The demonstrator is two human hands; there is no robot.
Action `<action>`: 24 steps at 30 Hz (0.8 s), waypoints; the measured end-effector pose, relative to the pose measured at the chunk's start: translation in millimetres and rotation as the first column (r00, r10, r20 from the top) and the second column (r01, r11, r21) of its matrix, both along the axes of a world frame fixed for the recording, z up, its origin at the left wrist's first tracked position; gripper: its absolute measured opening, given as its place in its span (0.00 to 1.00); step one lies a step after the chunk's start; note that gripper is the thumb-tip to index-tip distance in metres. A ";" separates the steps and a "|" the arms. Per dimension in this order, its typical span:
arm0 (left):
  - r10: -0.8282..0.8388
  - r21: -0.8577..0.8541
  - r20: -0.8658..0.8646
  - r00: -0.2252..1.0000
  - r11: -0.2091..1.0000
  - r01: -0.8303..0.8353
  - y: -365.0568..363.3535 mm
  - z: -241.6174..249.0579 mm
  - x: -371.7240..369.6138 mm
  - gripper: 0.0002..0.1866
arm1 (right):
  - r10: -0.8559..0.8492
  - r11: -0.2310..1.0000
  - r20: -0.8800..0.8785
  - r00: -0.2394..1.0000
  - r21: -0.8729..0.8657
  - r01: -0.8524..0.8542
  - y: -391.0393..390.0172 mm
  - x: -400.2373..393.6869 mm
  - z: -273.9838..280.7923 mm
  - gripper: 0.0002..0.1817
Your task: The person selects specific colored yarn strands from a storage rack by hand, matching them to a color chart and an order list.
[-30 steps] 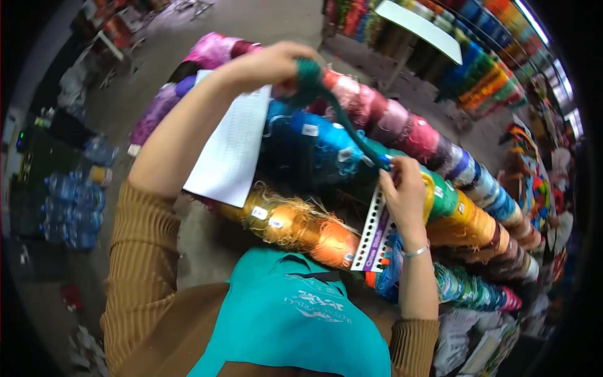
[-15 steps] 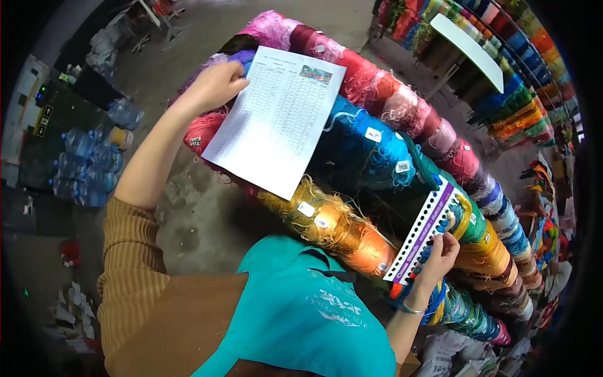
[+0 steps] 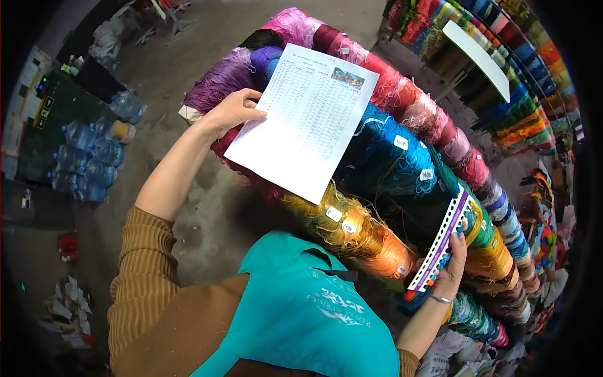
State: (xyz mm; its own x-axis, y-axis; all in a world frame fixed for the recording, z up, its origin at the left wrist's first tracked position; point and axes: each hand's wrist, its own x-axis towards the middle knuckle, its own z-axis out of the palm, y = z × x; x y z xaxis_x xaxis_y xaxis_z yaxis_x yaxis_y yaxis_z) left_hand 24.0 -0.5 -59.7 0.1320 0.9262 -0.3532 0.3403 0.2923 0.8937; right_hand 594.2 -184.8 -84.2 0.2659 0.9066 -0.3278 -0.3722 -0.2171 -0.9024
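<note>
Since half a second ago the left hand [image 3: 233,111] has slid down the printed sheet [image 3: 304,119], pinching its left edge above the yarn stack [image 3: 383,157]; right hand [image 3: 453,267], right of that stack, grips the punched thread card [image 3: 445,237]; held by one edge, the sheet could sag and snag on loose fibres.

Bare grey concrete floor [image 3: 207,56] underfoot. Clear plastic water bottles [image 3: 88,163] cluster at left. Shelves of multicoloured yarn [image 3: 527,94] line the right wall.

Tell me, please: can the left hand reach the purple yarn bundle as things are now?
Probably yes. The left hand rests at the printed sheet's left edge, and the purple yarn bundle lies uncovered just above it. It seems to hold the sheet, though.
</note>
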 end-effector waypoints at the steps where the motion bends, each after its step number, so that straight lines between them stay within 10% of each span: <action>1: -0.005 -0.024 0.043 0.999 1.000 0.006 1.0 -0.2 0.2 0.33 | 0.038 0.999 -0.086 0.996 0.039 -0.035 -1.9 3.6 -0.7 0.19; 16: 0.030 0.016 0.316 0.948 0.999 -0.037 -2.3 2.4 15.0 0.18 | -0.067 0.859 -0.444 0.893 0.430 0.279 -39.9 67.2 8.5 0.15; 17: 0.028 0.018 0.316 0.948 0.999 -0.035 -3.0 4.4 15.7 0.18 | 0.109 0.840 -0.420 0.901 0.524 0.142 -43.8 64.4 20.4 0.13; 21: -0.015 0.060 0.357 0.934 0.998 -0.007 -4.1 19.0 22.5 0.18 | 0.037 0.763 -0.242 0.969 0.633 0.129 -92.8 127.2 30.1 0.17; 22: -0.027 0.074 0.365 0.931 0.997 0.000 -3.8 23.1 25.4 0.17 | -0.293 0.668 -0.163 0.942 0.670 0.324 -129.9 185.8 9.9 0.18; 24: -0.052 0.100 0.369 0.928 0.995 0.016 -1.6 29.0 30.7 0.17 | -0.365 0.581 -0.188 0.912 0.719 0.381 -161.9 188.5 47.0 0.18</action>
State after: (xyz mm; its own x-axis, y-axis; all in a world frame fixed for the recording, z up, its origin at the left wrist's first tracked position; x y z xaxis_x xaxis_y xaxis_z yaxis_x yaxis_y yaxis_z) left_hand 54.7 -2.1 -30.7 0.2689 0.9452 -0.1850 -0.0125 0.1955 0.9806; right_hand 782.7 -346.7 -37.2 0.6379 0.6685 0.3825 -0.2841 0.6658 -0.6899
